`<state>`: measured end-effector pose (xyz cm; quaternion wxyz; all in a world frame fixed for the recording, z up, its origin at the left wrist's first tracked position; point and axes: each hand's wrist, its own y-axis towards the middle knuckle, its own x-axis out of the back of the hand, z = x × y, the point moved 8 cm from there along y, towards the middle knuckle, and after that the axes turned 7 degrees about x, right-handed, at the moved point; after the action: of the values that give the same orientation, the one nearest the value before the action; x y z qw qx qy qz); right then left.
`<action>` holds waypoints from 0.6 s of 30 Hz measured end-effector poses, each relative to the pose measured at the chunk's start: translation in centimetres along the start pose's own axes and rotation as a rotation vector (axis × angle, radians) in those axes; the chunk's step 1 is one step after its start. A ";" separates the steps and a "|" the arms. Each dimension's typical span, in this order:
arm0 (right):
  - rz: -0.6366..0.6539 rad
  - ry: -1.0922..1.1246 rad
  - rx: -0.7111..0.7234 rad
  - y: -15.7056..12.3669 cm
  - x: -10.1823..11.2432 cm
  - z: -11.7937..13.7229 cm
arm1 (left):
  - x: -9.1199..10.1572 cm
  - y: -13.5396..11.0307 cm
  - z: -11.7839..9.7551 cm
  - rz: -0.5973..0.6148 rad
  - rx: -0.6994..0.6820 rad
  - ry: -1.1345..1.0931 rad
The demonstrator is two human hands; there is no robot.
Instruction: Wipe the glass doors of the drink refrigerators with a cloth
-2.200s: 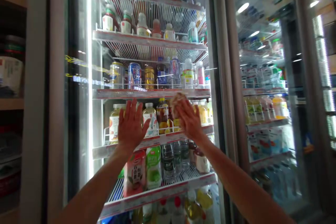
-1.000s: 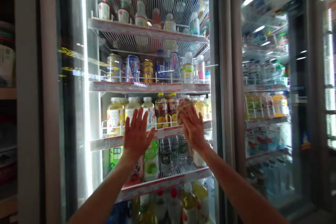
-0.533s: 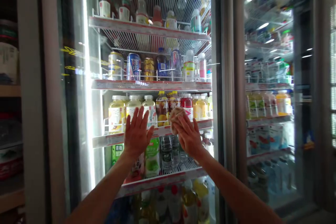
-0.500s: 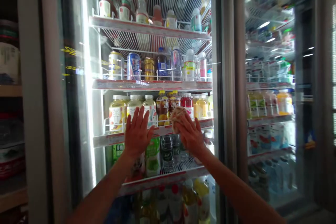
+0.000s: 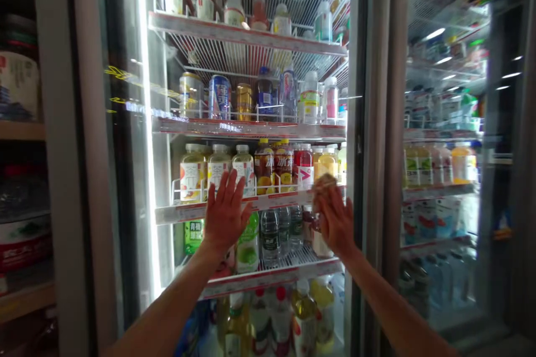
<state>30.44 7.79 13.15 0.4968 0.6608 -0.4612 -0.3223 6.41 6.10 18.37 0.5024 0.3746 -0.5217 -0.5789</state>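
My left hand (image 5: 226, 215) lies flat with fingers spread against the glass door (image 5: 288, 201) of a lit drinks cooler. It holds nothing. My right hand (image 5: 337, 226) presses a crumpled beige cloth (image 5: 325, 187) to the same glass, close to the door's right frame. Part of the cloth is hidden under the fingers. Behind the glass, near my left hand, stand pale tea bottles (image 5: 193, 173) with white caps. Brown bottles with yellow caps (image 5: 264, 164) and a red drink bottle (image 5: 304, 164) show between the hands.
A metal door frame (image 5: 379, 122) borders the glass on the right, with a second cooler (image 5: 438, 189) beyond it. At the left, a wooden shelf (image 5: 20, 130) carries jars. Cans and bottles fill the wire shelves inside, and a bright light strip (image 5: 146, 95) runs down the left side.
My right hand has slid the cloth rightward across the glass toward the frame. My left hand stays spread at nearly the same spot on the door. The view has shifted slightly.
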 end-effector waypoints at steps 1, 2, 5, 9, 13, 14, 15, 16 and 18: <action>-0.051 -0.044 -0.102 -0.2 0.5 -1.6 | 0.0 0.0 -0.1 -0.001 -0.001 0.005; -0.096 -0.079 -0.204 -0.3 0.9 -2.9 | 0.0 0.0 -0.1 -0.003 -0.002 0.011; -0.131 -0.080 -0.319 -0.3 0.9 -2.6 | 0.0 0.0 -0.3 -0.012 -0.010 0.019; 0.055 0.067 -0.010 -0.1 -1.0 3.3 | 0.4 -0.4 -0.2 -0.020 -0.013 -0.005; -0.013 -0.028 -0.141 -1.6 0.3 -1.0 | 0.5 -2.0 -0.3 0.004 -0.023 -0.031; -0.069 -0.068 -0.237 -2.1 0.9 -2.8 | 0.4 -2.4 -0.3 0.011 -0.024 -0.033; -0.121 -0.094 -0.319 -2.5 1.3 -4.1 | 0.4 -2.6 -0.4 0.015 -0.022 -0.034; -0.162 -0.102 -0.375 -2.8 1.5 -4.7 | 0.3 -2.8 -0.4 0.016 -0.016 -0.034; -0.185 -0.081 -0.402 -3.1 1.4 -3.4 | 0.2 -3.0 -0.4 0.019 -0.005 -0.035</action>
<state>34.83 7.99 11.26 0.5678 0.5746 -0.3448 -0.4781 6.19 5.68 15.41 0.4995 0.3581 -0.5325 -0.5820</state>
